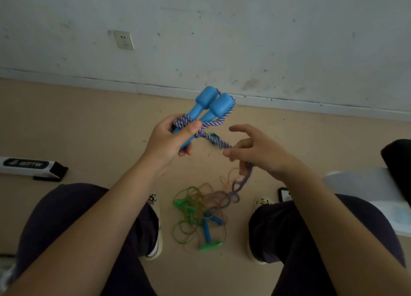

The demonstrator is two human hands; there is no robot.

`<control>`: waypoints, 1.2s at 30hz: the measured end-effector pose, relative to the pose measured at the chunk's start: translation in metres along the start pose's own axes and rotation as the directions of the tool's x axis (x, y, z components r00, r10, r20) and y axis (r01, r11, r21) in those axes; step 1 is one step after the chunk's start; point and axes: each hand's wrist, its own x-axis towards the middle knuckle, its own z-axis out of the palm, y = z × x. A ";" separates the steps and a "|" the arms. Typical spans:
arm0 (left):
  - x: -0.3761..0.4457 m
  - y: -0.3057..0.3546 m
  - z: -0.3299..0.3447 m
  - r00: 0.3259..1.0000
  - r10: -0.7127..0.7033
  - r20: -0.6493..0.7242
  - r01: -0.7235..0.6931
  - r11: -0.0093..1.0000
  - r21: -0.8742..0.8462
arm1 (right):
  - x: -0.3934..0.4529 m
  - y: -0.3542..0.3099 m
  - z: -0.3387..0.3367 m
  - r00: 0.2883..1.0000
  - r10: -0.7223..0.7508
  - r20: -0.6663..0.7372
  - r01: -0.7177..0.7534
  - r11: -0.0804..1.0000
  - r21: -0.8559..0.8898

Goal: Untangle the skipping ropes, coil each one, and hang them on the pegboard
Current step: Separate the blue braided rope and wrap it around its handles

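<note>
My left hand point(171, 140) grips two blue handles point(211, 106) held side by side, with a purple-and-white braided rope point(213, 137) wound round them under my thumb. The rope runs down to my right hand point(255, 150), which holds it loosely between curled fingers while the forefinger points out. Below that hand the rope hangs blurred towards the floor. Between my feet lies a tangled pile point(200, 215) of green and thin pale ropes with green and blue handles.
I sit facing a white wall with a socket point(124, 40). A long white-and-black box point(31, 166) lies on the floor at left. A phone point(284, 194) and a pale surface point(367, 184) are at right, with a dark object on it.
</note>
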 end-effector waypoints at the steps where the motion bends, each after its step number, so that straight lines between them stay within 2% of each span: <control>1: -0.002 0.002 0.002 0.999 0.004 0.042 -0.003 1.000 -0.022 | 0.001 0.001 0.002 1.000 0.018 0.019 -0.018 0.999 -0.027; 3: -0.005 0.004 0.006 0.991 0.021 0.131 -0.012 0.998 -0.070 | 0.003 0.002 0.006 0.999 -0.001 0.041 0.003 0.999 -0.048; 6: -0.008 0.003 0.009 0.976 0.015 0.217 0.015 0.991 -0.133 | 0.005 0.003 0.014 0.990 -0.111 0.087 0.109 0.994 0.027; 10: -0.008 0.003 0.012 0.969 0.007 0.246 0.038 0.983 -0.177 | 0.008 0.004 0.025 0.979 -0.187 0.085 0.188 0.982 -0.009; 13: -0.007 0.002 0.013 0.981 0.000 0.196 0.032 0.986 -0.162 | 0.008 0.001 0.029 0.980 -0.162 0.114 0.148 0.982 0.120; 15: -0.006 -0.001 0.013 0.994 0.019 0.103 -0.010 0.996 -0.088 | 0.008 0.000 0.032 0.985 -0.122 0.119 0.099 0.978 0.183; 19: 0.005 -0.008 0.004 0.986 0.092 -0.138 -0.075 0.989 0.127 | 0.008 -0.002 0.030 0.995 -0.069 0.075 0.062 0.994 0.092; 23: 0.006 -0.009 -0.001 0.989 0.114 -0.093 -0.086 0.961 0.261 | 0.005 -0.006 0.015 0.992 -0.119 -0.033 0.120 0.992 0.026; 26: 0.002 -0.005 -0.002 0.993 0.107 -0.049 -0.094 0.969 0.227 | 0.008 0.000 0.006 0.984 -0.095 -0.151 0.092 0.995 -0.032; 28: 0.001 -0.004 -0.003 0.991 0.128 -0.045 -0.114 0.968 0.222 | 0.010 0.003 0.007 0.983 -0.071 -0.172 0.056 0.994 -0.091; 30: 0.000 -0.002 -0.003 0.987 0.153 -0.053 -0.138 0.965 0.222 | 0.009 0.004 0.010 0.990 -0.047 -0.131 0.040 0.998 -0.055; 33: 0.000 -0.003 -0.003 0.979 0.179 -0.095 -0.153 0.960 0.234 | 0.005 0.000 0.014 0.999 -0.054 0.005 0.054 0.999 0.007; 36: 0.004 -0.005 -0.006 0.974 0.176 -0.143 -0.115 0.927 0.358 | 0.001 -0.005 0.017 0.994 -0.072 0.078 0.072 0.997 0.006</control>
